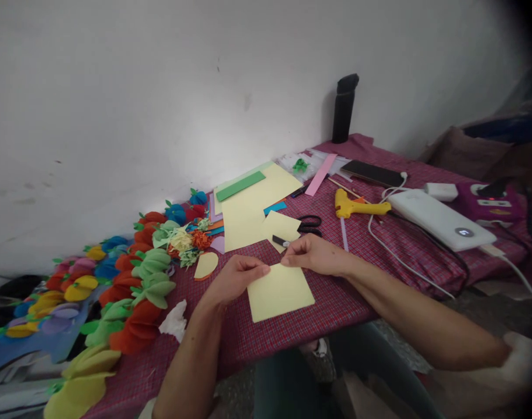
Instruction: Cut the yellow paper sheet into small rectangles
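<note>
In the head view, our left hand [240, 278] and right hand [310, 254], near each other but apart, both pinch the far edge of a square of yellow paper [281, 295] at the near side of the desk [244, 343]. A dark cutter [280, 240] lies just beyond. We seem to be squaring up that edge; the next move likely calls for a light, even grip to keep it aligned.
</note>
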Motion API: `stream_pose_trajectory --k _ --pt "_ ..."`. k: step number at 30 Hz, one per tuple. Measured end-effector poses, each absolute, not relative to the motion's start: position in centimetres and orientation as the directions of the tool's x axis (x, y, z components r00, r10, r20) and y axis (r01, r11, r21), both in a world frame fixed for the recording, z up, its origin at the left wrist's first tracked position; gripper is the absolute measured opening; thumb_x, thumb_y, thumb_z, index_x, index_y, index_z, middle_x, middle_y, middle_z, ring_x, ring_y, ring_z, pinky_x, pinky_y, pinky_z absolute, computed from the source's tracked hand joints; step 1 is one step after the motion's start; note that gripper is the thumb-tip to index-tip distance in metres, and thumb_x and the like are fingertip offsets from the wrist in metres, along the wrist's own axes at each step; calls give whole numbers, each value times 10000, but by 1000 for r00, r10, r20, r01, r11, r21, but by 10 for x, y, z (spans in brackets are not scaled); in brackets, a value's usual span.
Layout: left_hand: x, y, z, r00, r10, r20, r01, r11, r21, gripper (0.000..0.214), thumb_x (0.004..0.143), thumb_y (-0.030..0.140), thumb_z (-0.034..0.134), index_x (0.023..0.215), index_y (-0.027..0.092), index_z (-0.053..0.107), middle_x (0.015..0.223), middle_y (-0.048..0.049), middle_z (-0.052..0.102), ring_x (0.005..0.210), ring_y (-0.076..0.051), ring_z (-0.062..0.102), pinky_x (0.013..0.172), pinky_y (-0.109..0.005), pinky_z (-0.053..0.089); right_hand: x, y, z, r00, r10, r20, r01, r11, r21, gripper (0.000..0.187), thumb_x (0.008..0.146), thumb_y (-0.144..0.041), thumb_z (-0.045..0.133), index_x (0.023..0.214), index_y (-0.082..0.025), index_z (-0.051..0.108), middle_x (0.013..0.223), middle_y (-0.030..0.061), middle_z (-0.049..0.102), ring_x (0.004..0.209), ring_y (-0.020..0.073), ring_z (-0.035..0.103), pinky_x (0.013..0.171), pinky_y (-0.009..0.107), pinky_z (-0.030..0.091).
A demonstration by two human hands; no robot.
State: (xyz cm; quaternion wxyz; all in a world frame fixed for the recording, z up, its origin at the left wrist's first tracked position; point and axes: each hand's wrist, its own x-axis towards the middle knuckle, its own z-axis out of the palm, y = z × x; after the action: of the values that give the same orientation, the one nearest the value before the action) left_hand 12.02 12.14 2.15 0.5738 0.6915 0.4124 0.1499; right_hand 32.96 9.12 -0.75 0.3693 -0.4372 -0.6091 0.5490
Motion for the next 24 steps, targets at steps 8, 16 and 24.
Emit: stream_pose_trajectory --k 8,16,24 --pt "94 129 37 563 785 -259 435 -16 900 260 698 365 590 614 122 632 519 23 543 454 -60 408 439 -177 274 351 96 5 -229 973 -9 54 3 -999 268 683 -394 587 682 -128 615 632 32 624 484 62 473 476 189 365" --pt "115 123 33 711 668 -222 447 -185 875 284 705 381 556 632 123 645 540 13 538 497 -79 403 479 -195 281 315 84 2 -402 911 87 361 246 -900 251 729 -344 500 726 -132 634 625 1 579 565 95 478 505 197 341" --pt "124 112 39 783 555 -280 497 -289 818 318 718 409 524 632 121 630 486 45 420 475 -66 302 456 -195 221 305 64 4 -395 911 119 497 321 -806 222 731 -280 460 690 -131 620 560 -11 530 515 80 431 456 187 285"
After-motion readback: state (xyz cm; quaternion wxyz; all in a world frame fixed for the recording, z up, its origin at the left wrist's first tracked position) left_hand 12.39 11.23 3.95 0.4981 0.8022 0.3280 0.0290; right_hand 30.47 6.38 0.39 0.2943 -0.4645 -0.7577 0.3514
